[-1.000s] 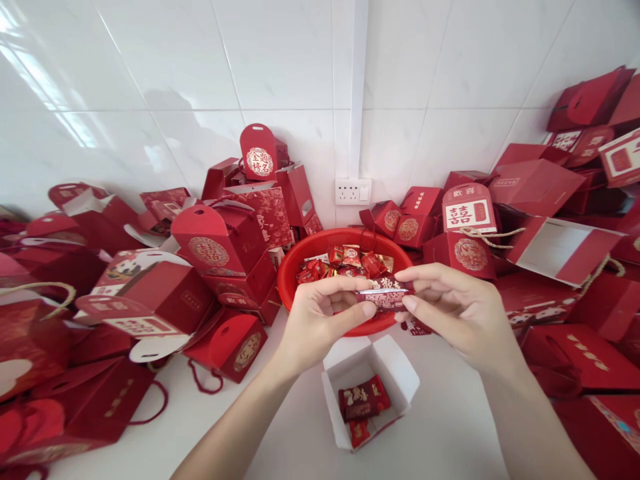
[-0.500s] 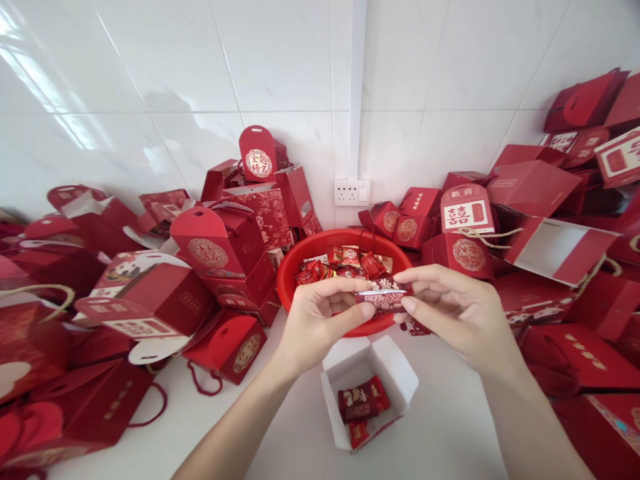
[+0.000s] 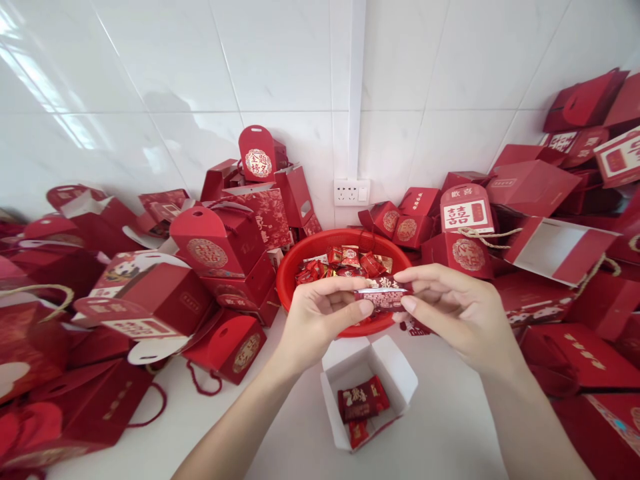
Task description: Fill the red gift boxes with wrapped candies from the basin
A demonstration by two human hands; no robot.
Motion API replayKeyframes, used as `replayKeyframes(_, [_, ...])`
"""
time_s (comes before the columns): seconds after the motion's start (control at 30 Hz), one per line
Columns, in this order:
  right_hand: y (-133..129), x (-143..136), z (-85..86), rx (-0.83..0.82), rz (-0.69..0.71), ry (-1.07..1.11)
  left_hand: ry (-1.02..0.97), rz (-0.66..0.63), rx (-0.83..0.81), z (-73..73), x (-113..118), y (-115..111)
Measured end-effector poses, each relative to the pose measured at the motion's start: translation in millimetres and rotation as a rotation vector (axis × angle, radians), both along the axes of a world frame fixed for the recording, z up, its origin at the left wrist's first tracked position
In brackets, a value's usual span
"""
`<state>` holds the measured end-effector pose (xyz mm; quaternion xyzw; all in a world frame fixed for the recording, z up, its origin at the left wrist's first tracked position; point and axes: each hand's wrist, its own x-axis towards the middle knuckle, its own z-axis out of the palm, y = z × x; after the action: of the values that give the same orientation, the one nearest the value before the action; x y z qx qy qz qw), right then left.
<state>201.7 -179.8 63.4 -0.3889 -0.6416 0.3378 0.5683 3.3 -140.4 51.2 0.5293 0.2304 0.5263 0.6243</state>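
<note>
A dark red wrapped candy [image 3: 384, 299] with light lettering is held level between both hands. My left hand [image 3: 327, 319] pinches its left end between thumb and fingers, and my right hand [image 3: 453, 310] pinches the right end the same way. Just beyond the hands is a red plastic basket [image 3: 295, 250] of wrapped sweets, its near side partly covered by them. Below the hands stands an open white box [image 3: 395, 373] with its flaps spread. Inside it lie a dark red packet [image 3: 361, 400] and a smaller bright red one [image 3: 358, 433].
Red gift boxes [image 3: 220, 247] are piled at the left, some with rope handles. More red boxes [image 3: 533, 180] are heaped at the right. A white tiled wall with a socket [image 3: 352, 193] rises behind the white table [image 3: 440, 413].
</note>
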Motion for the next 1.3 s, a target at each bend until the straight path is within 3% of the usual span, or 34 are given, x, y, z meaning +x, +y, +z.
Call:
replayKeyframes(0.3, [0.7, 0.3, -0.9, 0.000, -0.005, 0.009, -0.014, -0.005, -0.018, -1.5, 0.8, 0.9])
replayKeyframes(1.07, [3.2, 2.6, 0.8, -0.049, -0.017, -0.008, 0.082, 0.101, 0.151, -2.8, 0.9, -5.2])
replayKeyframes(1.3, [4.7, 5.6, 0.0, -0.064, 0.015, -0.013, 0.170, 0.208, 0.268, -7.6, 2.6, -7.2])
